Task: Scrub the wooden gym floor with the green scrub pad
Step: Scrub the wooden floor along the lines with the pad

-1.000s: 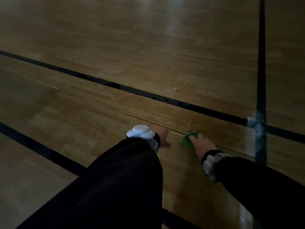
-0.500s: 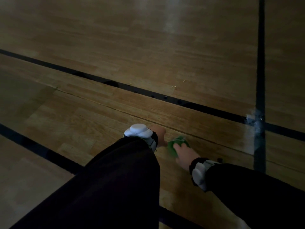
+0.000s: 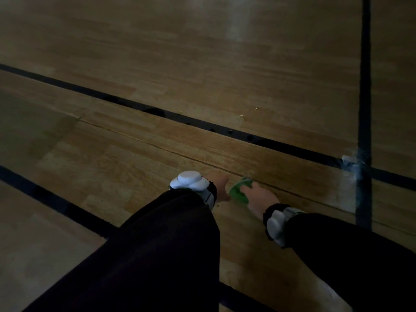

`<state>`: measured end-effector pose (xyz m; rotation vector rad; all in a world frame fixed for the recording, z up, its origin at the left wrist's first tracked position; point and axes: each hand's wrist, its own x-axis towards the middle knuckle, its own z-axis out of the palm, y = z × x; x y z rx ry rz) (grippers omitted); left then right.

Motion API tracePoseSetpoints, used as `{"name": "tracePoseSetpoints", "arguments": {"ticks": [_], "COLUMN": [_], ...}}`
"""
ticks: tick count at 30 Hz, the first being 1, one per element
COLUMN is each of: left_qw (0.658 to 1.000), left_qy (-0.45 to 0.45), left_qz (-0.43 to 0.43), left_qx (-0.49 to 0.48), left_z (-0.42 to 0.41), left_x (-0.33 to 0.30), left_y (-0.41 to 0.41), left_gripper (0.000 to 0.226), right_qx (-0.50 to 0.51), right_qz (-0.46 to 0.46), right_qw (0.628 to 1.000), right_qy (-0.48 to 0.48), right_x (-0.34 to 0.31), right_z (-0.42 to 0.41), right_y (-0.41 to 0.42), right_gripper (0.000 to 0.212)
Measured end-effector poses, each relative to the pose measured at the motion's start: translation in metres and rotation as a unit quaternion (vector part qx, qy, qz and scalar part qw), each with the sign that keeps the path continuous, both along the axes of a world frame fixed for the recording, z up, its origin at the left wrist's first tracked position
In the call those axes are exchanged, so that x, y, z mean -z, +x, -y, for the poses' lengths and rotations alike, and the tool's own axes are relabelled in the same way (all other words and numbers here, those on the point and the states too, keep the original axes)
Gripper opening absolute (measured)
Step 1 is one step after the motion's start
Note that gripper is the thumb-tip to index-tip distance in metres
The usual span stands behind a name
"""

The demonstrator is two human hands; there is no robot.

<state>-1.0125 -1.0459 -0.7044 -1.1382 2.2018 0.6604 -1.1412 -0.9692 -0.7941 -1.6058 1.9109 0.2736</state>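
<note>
The green scrub pad (image 3: 238,192) lies on the wooden gym floor (image 3: 139,163) just below a thin diagonal seam. My right hand (image 3: 258,197) lies over the pad, its fingers gripping the top and pressing it onto the boards. My left hand (image 3: 220,186) rests on the floor right beside the pad on its left. A white wrist device and my dark sleeve hide most of that hand, so its fingers do not show. Both forearms wear dark sleeves and white wrist devices.
Black court lines cross the floor: a long diagonal line (image 3: 202,124) beyond the hands, another line (image 3: 56,201) to the near left, and a vertical line (image 3: 364,86) on the right. Worn whitish tape (image 3: 353,162) marks their crossing. Small specks (image 3: 242,117) lie farther out. The light is dim.
My right hand has slid the pad leftward along the floor, from well right of my left hand to right beside it. My left hand has stayed planted.
</note>
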Motion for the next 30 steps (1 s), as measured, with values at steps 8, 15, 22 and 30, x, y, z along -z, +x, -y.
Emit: {"name": "tracePoseSetpoints", "arguments": {"ticks": [8,15,22,30], "left_qw": [0.999,0.999,0.998,0.997], "left_qy": [0.026,0.032,0.034,0.039], "left_qz": [0.020,0.028,0.053,0.065], "left_qx": [-0.011,-0.034,-0.031,-0.023], "left_z": [0.007,0.010,0.014,0.017], "left_x": [0.009,0.013,0.017,0.012], "left_y": [0.021,0.035,0.050,0.061], "left_gripper": [0.064,0.065,0.047,0.018], "right_qx": [0.145,0.149,-0.021,-0.197], "right_qz": [-0.062,-0.049,0.027,0.024], "right_qw": [0.987,0.987,0.998,0.977], "right_qy": [0.014,-0.032,-0.045,-0.077], "right_x": [-0.013,0.002,0.007,0.006], "right_z": [0.033,0.044,0.044,0.053], "right_y": [-0.066,-0.008,0.076,0.084], "right_gripper": [0.046,0.032,0.041,0.037]}}
